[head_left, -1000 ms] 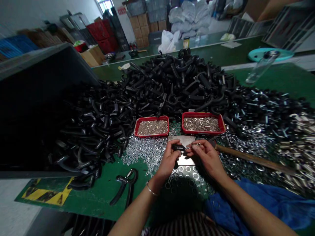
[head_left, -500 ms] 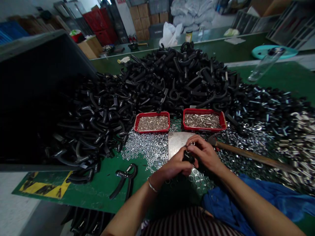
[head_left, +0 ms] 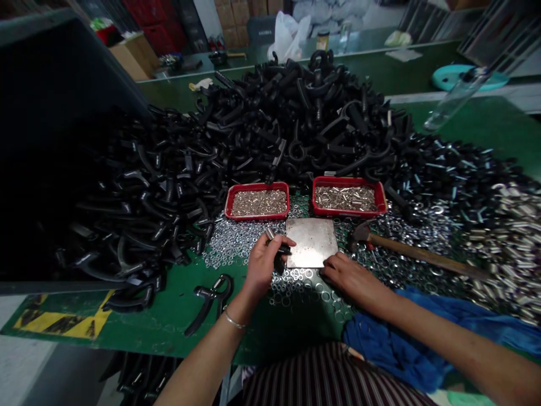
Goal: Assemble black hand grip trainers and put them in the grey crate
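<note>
My left hand (head_left: 262, 260) is closed around a black plastic part with a ridged silver piece (head_left: 270, 233), which looks like a spring or thread, sticking up above the fingers. It is beside the left edge of a flat metal plate (head_left: 311, 242). My right hand (head_left: 353, 280) rests at the plate's lower right corner, fingers curled down and together by the loose metal rings (head_left: 325, 295). Whatever its fingertips hold, if anything, is hidden. Small silver nuts or washers (head_left: 230, 239) lie left of the plate. A black hand grip strengthener (head_left: 213, 293) lies at front left.
Two red trays (head_left: 257, 216) of small metal pins stand behind the plate. A wooden-handled hammer (head_left: 422, 254) lies to the right. Black handles (head_left: 270, 124) are heaped behind and left. Metal sleeves (head_left: 507, 248) and a blue cloth (head_left: 397, 344) are at right.
My hands have separated: the left moved left with the black part, while the right dropped to the plate's corner. The plate is uncovered now. The view has tilted slightly downward.
</note>
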{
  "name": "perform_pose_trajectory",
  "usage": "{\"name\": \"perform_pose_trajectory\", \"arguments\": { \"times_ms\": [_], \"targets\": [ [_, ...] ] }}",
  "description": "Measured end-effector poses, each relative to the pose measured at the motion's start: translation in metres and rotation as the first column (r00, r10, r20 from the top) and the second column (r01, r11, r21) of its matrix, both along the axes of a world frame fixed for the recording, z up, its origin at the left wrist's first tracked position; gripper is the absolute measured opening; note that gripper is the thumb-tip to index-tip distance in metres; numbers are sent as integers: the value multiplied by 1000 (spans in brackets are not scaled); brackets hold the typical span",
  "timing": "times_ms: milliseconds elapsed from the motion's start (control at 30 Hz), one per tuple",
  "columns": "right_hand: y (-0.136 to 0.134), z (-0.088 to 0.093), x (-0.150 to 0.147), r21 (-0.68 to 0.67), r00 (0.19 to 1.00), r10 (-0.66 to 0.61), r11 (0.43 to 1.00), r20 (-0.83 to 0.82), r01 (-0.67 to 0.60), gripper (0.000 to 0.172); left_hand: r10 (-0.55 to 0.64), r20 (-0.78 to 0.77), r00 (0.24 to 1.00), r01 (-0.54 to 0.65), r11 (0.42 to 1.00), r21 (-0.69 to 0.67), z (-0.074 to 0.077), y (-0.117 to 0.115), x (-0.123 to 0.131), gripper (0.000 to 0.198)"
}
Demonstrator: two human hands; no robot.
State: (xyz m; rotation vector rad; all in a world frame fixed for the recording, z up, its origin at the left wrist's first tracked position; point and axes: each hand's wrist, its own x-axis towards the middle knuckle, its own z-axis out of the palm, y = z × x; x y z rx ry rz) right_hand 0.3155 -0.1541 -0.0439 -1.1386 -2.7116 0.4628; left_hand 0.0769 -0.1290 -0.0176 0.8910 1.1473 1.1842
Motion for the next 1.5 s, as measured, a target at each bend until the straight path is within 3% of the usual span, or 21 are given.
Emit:
{"name": "perform_pose_trajectory", "arguments": {
  "times_ms": [100, 167, 267, 333, 367, 433, 467, 533, 667, 767, 800, 867, 933, 967, 1033, 1133, 1233, 1333, 1400, 1500],
  "targets": [
    [4, 0, -4, 57, 994, 71, 996, 83, -76, 14, -124, -117, 985, 125, 992, 3, 7, 6, 4, 32],
    [10, 7, -5, 1, 997, 78, 997, -20, -78, 12, -107, -134, 985, 110, 994, 16, 7, 7, 11, 30],
    [18, 19, -6, -183, 927, -152, 979, -343, 93, 10, -22, -173, 985, 30, 999, 43, 4, 6, 23, 28],
    [23, 23, -10, -398, 746, -418, 890, -518, 222, 9, 21, -222, 975, -6, 998, 70, 1, 5, 32, 30],
    [25, 23, -14, -527, 630, -533, 821, -565, 222, 12, 37, -247, 968, -14, 995, 94, 1, 5, 36, 31],
    [28, 19, -23, -735, 439, -685, 674, -582, 78, 25, 60, -285, 957, -15, 987, 158, -1, 5, 43, 32],
    [29, 15, -27, -791, 381, -726, 611, -573, -26, 30, 62, -299, 952, -5, 982, 188, -1, 6, 45, 31],
    [30, 6, -35, -833, 317, -771, 522, -552, -182, 31, 57, -330, 942, 20, 974, 226, -2, 7, 49, 28],
    [29, -2, -43, -852, 230, -835, 425, -499, -306, 30, 39, -396, 917, 57, 972, 227, -4, 6, 50, 25],
    [26, 3, -43, -844, 274, -807, 444, -523, -302, 31, 70, -403, 913, 26, 973, 229, -3, 2, 51, 23],
    [24, 5, -42, -835, 302, -780, 490, -549, -252, 31, 77, -409, 909, 22, 973, 231, -2, 0, 51, 22],
    [22, 8, -38, -754, 373, -688, 656, -622, -47, 27, 65, -422, 904, 36, 974, 226, 2, -2, 52, 22],
    [22, 8, -33, -508, 496, -520, 844, -696, 171, 21, 16, -411, 911, 74, 976, 202, 7, -3, 52, 23],
    [22, 7, -31, -345, 573, -412, 911, -709, 228, 18, -15, -395, 919, 96, 978, 186, 9, -2, 51, 23],
    [24, 5, -28, -65, 717, -225, 968, -660, 243, 20, -63, -356, 932, 121, 982, 143, 11, 0, 49, 24],
    [26, 6, -29, 101, 837, -180, 958, -517, 269, 30, -67, -318, 946, 96, 992, 76, 8, 9, 50, 24],
    [25, 15, -18, 65, 896, -210, 965, -390, 255, 36, -52, -219, 974, 54, 999, 0, -2, 16, 58, 29],
    [24, 25, 26, 11, 899, -273, 956, -342, 294, 32, -60, -74, 995, 55, 996, -73, -9, 18, 66, 36],
    [29, 28, 76, 57, 823, -450, 866, -348, 497, 25, -58, 9, 998, 58, 994, -90, -12, 19, 68, 37],
    [50, 27, 157, 145, 595, -773, 577, -222, 804, 21, 1, 160, 987, 17, 993, -114, -13, 20, 68, 34]
  ]
}}
